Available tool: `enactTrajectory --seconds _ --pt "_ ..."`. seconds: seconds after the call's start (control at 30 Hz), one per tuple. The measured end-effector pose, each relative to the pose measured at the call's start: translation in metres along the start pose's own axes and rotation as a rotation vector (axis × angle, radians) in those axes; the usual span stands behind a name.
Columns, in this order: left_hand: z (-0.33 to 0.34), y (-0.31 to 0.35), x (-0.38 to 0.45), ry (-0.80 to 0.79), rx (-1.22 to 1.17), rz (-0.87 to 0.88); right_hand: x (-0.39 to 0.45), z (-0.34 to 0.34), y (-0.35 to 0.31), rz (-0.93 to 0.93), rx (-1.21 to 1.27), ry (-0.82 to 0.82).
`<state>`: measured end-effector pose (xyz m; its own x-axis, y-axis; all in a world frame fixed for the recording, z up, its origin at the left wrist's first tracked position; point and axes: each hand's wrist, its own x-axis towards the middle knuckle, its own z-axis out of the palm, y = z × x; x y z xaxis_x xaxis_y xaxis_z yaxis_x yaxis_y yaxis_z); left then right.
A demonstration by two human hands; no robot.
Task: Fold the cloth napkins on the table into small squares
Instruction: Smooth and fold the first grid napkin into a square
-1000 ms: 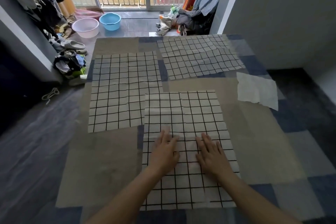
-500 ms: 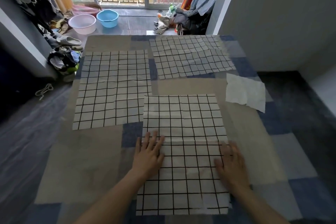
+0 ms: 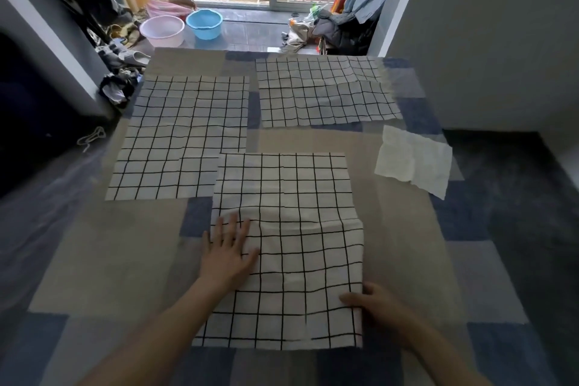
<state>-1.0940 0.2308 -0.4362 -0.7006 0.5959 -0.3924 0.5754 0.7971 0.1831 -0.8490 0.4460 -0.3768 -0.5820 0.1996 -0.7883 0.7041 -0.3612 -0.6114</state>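
Three white napkins with a black grid lie flat on the table point(image 3: 109, 254). The near napkin point(image 3: 291, 197) is in front of me, with a ripple across its middle. My left hand point(image 3: 227, 251) rests flat on its left edge, fingers spread. My right hand point(image 3: 379, 307) pinches its right edge close to the near corner, and that edge is drawn slightly inward. A second napkin point(image 3: 181, 135) lies at the left, its corner tucked under the near one. The third napkin point(image 3: 322, 91) is at the far right, wrinkled.
A plain white cloth point(image 3: 413, 160) lies crumpled near the table's right edge. Beyond the far edge, a pink basin point(image 3: 162, 30) and a blue basin point(image 3: 204, 23) sit on the floor, with shoes and piled clothes around them. A wall stands at the right.
Both hands slid apart from the napkin's middle toward its side edges. The right hand then dropped to the near right corner and took hold of the edge, rippling the cloth.
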Motion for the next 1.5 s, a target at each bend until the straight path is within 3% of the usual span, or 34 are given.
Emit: enactTrajectory --seconds 0.07,0.3,0.5,0.57,0.67,0.73,0.8,0.87,0.97,1.07,1.13,1.27,1.43,1.5 --pt "0.005 0.011 -0.009 -0.001 -0.053 -0.029 -0.005 -0.020 -0.001 0.042 -0.054 -0.028" --pt "0.001 0.041 -0.044 -0.020 0.006 -0.083 -0.003 -0.100 -0.016 0.053 -0.137 0.199" --pt "0.000 0.064 -0.069 0.054 0.109 0.033 0.013 -0.137 -0.023 0.047 -0.319 0.365" --pt "0.000 0.074 -0.079 0.042 0.156 0.150 0.017 -0.146 -0.027 -0.067 -0.395 0.547" --pt "0.000 0.096 -0.092 -0.073 0.180 0.479 0.011 -0.150 -0.039 -0.273 -0.461 1.003" --pt "0.000 0.107 -0.096 -0.006 0.062 0.627 0.003 -0.132 -0.043 -0.407 -0.516 1.148" --pt "0.003 0.108 -0.086 0.154 -0.061 0.646 -0.001 -0.099 -0.039 -0.570 -0.600 1.050" --pt "0.003 0.102 -0.063 0.229 -0.096 0.600 0.000 -0.059 -0.021 -0.618 -0.717 0.895" --pt "0.000 0.084 -0.021 0.207 0.149 0.569 0.018 -0.009 0.014 -0.593 -1.022 0.857" --pt "0.009 0.054 0.006 0.191 0.121 0.453 0.029 0.039 0.035 -0.619 -1.159 0.761" --pt "0.023 0.041 0.003 0.179 0.125 0.412 0.034 0.053 0.045 -0.535 -1.142 0.785" --pt "0.044 0.044 -0.033 0.263 0.058 0.293 0.040 0.030 0.060 -0.170 -0.995 0.905" --pt "0.068 0.083 -0.075 0.269 -0.052 0.048 0.037 -0.018 0.052 -0.238 -1.122 0.803" --pt "0.077 0.095 -0.085 0.258 -0.069 0.036 0.040 -0.043 0.042 -0.320 -1.209 0.730"
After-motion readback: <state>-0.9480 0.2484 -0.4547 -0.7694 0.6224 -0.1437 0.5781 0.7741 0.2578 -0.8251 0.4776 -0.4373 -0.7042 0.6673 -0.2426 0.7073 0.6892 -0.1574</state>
